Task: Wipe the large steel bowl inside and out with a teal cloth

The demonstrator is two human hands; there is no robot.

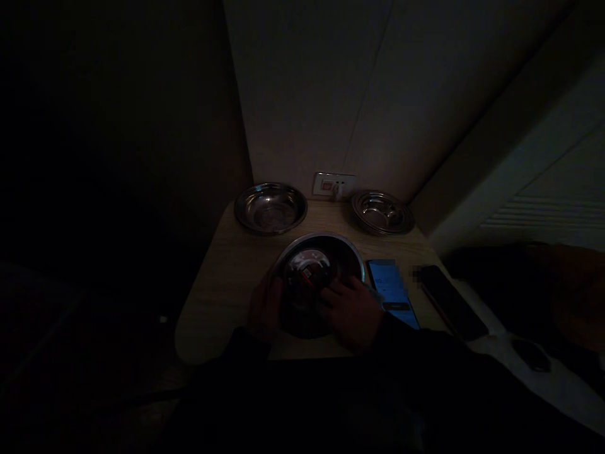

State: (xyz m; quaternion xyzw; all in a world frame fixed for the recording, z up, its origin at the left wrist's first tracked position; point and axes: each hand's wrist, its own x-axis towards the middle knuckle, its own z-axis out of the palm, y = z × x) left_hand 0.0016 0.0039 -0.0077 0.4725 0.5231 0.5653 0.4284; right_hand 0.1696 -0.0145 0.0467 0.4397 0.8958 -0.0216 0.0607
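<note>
- One round metal bowl (348, 253) sits near the front edge of a small wooden table (212, 284), between a person's two hands, in a very dim room.
- Inside the bowl, a small red-and-white patch (307, 273) shows against dark contents too dim to make out.
- The left hand (265, 309) is at the bowl's left side; shadow hides how far its fingers are spread, and whether they grip the rim cannot be told.
- The right hand (354, 309) reaches over the bowl's right side, fingers bent and pointing inward; whether they pinch anything cannot be told.
- Just right of the bowl lies a phone (390, 277) with a lit, bluish screen, partly covered by the right sleeve (401, 331).
- Beyond the phone lies a long dark object (454, 302).
- Behind, a shallow metal dish (271, 211) stands left, and stacked metal dishes (382, 214) right.
- Between them, a socket (326, 185) is on the pale wall (302, 94).
</note>
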